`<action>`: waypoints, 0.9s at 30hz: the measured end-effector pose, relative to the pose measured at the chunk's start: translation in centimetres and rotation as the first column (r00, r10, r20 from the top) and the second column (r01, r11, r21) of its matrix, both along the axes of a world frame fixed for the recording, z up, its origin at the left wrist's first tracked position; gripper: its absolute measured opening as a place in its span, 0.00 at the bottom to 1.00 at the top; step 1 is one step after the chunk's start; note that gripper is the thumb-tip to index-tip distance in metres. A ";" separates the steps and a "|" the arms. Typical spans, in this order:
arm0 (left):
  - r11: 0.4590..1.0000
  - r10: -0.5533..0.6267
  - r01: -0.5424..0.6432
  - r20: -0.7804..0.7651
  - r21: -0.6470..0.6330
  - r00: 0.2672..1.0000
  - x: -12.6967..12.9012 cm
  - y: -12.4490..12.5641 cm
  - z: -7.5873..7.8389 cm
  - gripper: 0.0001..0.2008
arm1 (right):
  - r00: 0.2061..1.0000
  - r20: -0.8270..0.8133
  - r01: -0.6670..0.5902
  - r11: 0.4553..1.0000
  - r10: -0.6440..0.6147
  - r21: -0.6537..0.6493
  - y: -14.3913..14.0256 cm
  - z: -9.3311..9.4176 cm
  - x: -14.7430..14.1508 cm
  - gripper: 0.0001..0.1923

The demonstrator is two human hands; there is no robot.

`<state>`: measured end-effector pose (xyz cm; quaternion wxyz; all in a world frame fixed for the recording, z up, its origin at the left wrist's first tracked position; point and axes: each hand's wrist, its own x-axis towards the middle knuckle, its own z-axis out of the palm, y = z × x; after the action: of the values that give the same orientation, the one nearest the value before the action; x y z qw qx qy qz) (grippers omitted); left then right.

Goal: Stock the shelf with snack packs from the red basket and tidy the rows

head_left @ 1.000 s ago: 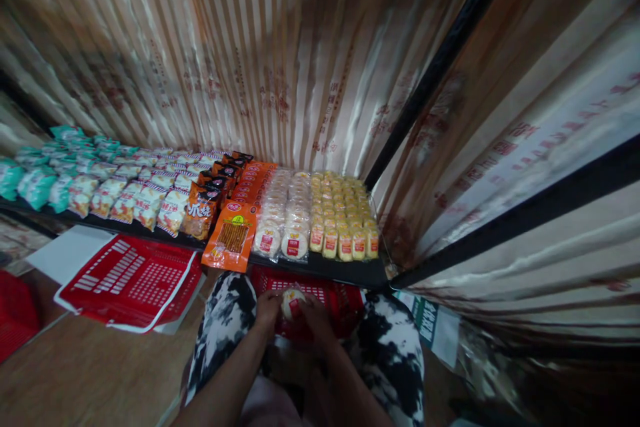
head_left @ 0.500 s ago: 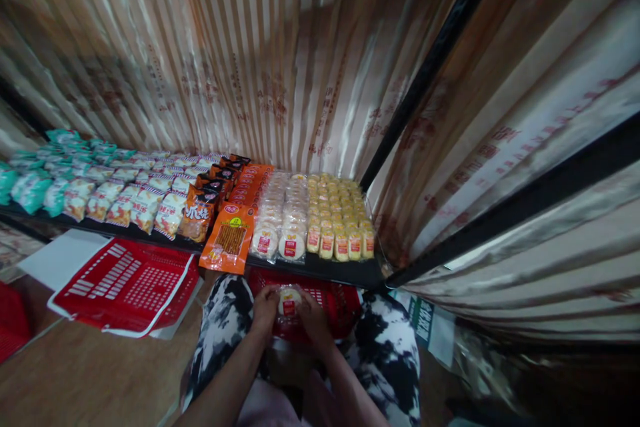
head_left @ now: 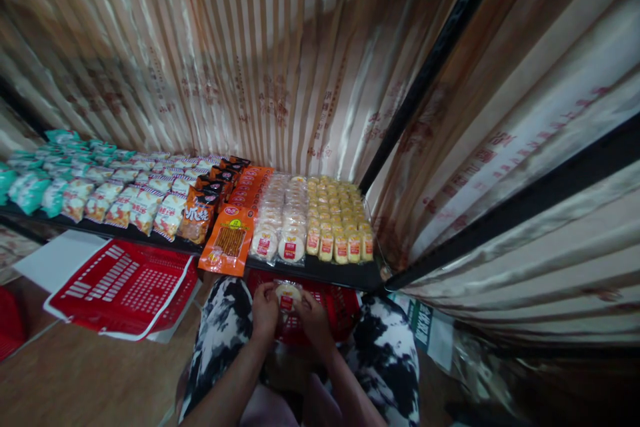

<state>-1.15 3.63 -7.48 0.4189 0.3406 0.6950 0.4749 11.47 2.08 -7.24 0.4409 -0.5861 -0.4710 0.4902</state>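
Between my knees, my left hand (head_left: 266, 310) and my right hand (head_left: 311, 315) grip a round, pale packaged cracker (head_left: 288, 296) by the two sides of its clear wrapper. Its red label faces up towards me. Beneath it lies a red plastic basket (head_left: 340, 310), partly hidden by my hands and legs. Just beyond, the black shelf (head_left: 345, 271) bears matching round packaged crackers (head_left: 291, 247) in two rows. To their right stand small yellow packages (head_left: 341, 247) with red labels, in several rows. On the left of the crackers is an orange bag of stick snacks (head_left: 227, 243).
Further left on the shelf are orange-and-black snack bags (head_left: 197, 213), white snack bags (head_left: 145, 207) and green bags (head_left: 30, 190). Another red basket (head_left: 125, 287) is on the floor at left. Black metal posts (head_left: 425, 73) and a striped curtain (head_left: 280, 67) bound the shelf.
The packaged cracker and both hands have risen slightly towards the shelf edge. My grip stays on both sides of the wrapper, and the shelf goods look the same.
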 end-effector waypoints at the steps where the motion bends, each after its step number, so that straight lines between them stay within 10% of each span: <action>1: 1.000 0.001 -0.001 -0.020 0.016 1.000 0.0 -0.1 0.0 0.09 | 1.000 0.006 -0.009 1.000 0.009 0.007 0.0 0.1 0.1 0.11; 27: 0.905 -0.032 0.175 -0.347 0.388 0.937 1.0 -0.1 4.6 0.18 | 0.999 -0.031 0.048 0.990 -0.044 0.136 3.1 3.7 0.0 0.18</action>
<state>-0.11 3.49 -2.87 0.2390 0.5336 0.6199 0.5233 11.49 5.20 -3.51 0.4976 -0.5585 -0.4836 0.4545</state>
